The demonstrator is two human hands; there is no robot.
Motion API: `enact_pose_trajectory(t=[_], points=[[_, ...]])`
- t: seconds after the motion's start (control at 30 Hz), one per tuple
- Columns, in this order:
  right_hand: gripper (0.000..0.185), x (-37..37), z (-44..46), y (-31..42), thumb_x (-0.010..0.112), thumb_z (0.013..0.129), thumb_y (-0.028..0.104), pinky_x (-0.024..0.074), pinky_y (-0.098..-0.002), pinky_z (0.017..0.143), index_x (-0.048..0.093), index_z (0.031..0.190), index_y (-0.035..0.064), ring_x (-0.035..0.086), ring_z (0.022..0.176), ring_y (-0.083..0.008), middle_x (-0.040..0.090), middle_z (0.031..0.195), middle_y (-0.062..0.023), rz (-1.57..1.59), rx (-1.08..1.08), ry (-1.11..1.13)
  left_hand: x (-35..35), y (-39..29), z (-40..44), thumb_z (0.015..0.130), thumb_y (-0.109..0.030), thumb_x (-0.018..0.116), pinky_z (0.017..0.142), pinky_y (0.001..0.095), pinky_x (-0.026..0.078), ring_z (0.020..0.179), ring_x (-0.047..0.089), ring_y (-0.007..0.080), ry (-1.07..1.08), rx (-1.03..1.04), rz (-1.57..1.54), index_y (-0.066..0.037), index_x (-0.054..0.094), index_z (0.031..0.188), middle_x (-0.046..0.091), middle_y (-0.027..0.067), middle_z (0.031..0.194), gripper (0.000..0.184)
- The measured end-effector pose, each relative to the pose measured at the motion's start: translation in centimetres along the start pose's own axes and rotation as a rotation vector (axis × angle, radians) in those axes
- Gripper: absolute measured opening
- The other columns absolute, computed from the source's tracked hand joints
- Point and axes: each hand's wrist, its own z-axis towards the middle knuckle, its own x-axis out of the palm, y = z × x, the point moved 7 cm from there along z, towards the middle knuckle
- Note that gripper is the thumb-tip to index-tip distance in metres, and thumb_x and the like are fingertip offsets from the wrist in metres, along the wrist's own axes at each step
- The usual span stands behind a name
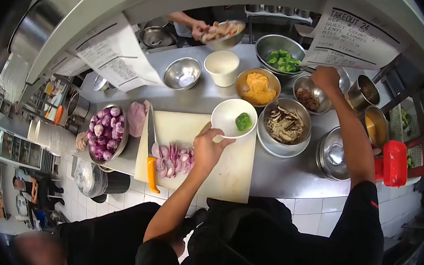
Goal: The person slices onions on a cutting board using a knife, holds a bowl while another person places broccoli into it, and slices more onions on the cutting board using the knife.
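Observation:
My left hand (207,150) grips the rim of a white bowl (222,114) with a green broccoli piece (243,121) inside, held over the cutting board (228,172). My right hand (327,79) is closed round the handle of a metal utensil (307,68) that reaches into a steel bowl (274,40) of broccoli (283,61); whether it is tongs or a spoon I cannot tell. Sliced red onion (174,160) lies on the board, beside a knife (152,170) with an orange handle. Just right of the white bowl stands a bowl of sliced mushrooms (285,124).
Peeled red onions (105,132) fill a bowl at left. Yellow food (258,88), brown meat-like pieces (307,98), a white tub (221,68) and stacked steel bowls (335,152) surround the board. Across the counter, another person's hand (199,29) holds a bowl. Paper tickets (356,34) hang overhead.

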Motion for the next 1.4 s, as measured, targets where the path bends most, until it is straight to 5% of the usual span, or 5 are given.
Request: enact_pose_trajectory(t=[0.37,0.47,0.7,1.1,1.4], points=[[0.029,-7.7,-7.2,1.1,0.063,0.078,0.026,0.0497,-0.0414,0.082,0.072,0.101,0.0111,0.064,0.091,-0.0354,0.067,0.099,-0.0162,0.274,-0.113,-0.012,-7.2,6.8,-5.3,0.075,-0.019,0.079,0.072,0.0332,0.049,0.086,0.056,0.0254,-0.285,-0.091,0.131,0.001,0.059,0.116,0.056,0.0219,0.113,0.050],[0.038,-8.0,-11.5,2.6,0.070,0.077,0.024,0.0486,-0.0390,0.083,0.068,0.110,0.0067,0.064,0.091,-0.0351,0.067,0.097,-0.0195,0.507,-0.123,0.097,-3.8,5.5,-5.2,0.079,-0.018,0.076,0.073,0.0305,0.051,0.092,0.057,0.0190,-0.037,-0.589,-0.376,0.003,0.041,0.132,0.044,0.0134,0.120,0.066],[0.043,-6.7,-16.1,8.6,0.070,0.076,0.018,0.0483,-0.0409,0.085,0.064,0.116,0.0044,0.063,0.094,-0.0364,0.066,0.104,-0.0209,0.329,-0.439,0.244,1.9,5.6,-3.6,0.085,-0.012,0.067,0.071,0.0308,0.060,0.082,0.064,0.0237,-0.062,-0.879,-0.803,0.013,0.043,0.120,0.050,0.0153,0.105,0.049],[0.018,1.9,0.6,1.3,0.058,0.073,0.014,0.0528,-0.0432,0.071,0.069,0.085,0.0058,0.065,0.078,-0.0351,0.066,0.084,-0.0162,-0.084,-0.238,-0.467,-0.1,3.3,-0.9,0.082,-0.001,0.059,0.063,0.0308,0.061,0.070,0.066,0.0226,-0.153,-0.802,-0.785,0.017,0.055,0.092,0.062,0.0168,0.084,0.021],[0.035,-9.9,-7.2,2.0,0.064,0.075,0.029,0.0496,-0.0420,0.084,0.071,0.101,0.0065,0.063,0.093,-0.0362,0.066,0.092,-0.0197,0.356,-0.168,-0.034,2.4,-0.3,8.2,0.076,-0.002,0.063,0.055,0.0297,0.058,0.061,0.065,0.0220,-0.012,-0.681,-0.690,0.016,0.058,0.082,0.063,0.0165,0.079,0.020]])
